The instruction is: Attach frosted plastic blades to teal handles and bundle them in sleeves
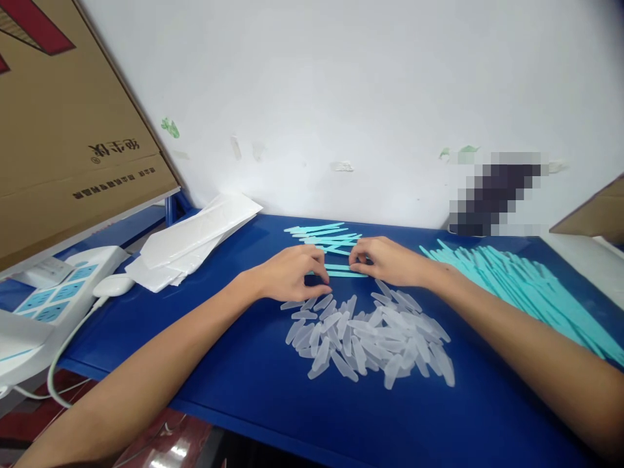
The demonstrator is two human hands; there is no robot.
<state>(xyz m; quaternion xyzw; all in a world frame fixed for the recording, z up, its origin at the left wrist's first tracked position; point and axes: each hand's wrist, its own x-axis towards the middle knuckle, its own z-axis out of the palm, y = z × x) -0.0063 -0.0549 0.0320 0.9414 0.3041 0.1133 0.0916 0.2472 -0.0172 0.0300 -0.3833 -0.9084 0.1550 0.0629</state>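
**Fingers [314, 259] closed narrow on one teal stick [342, 274], both hands**

- Left hand [292, 276] and right hand [390, 261] sit knuckles-up just behind the pile of clear caps [370, 338], the landmark for everything below. Thumb and fingertips of each are drawn tight together, one hand at each end of the stick. Nothing else is in either grip that I can see.
- The stick lies flat and crosswise, low over the blue table [244, 383], at the pile's back edge. Holding it by both ends probably keeps it level and steady.
- The right wrist rests against the far caps, and a few caps touch it.
- Behind the pile, past the hands: a short row of teal sticks [324, 235], laid roughly parallel and apart from the rest.
- Right of the pile: a large loose heap of sticks [521, 286]. It is fanned along the table, likely so it stays within reach.
- Left of the pile, well apart: flat white bags [195, 237]. Further left is a power strip [53, 289] under a leaning cardboard box [73, 130].
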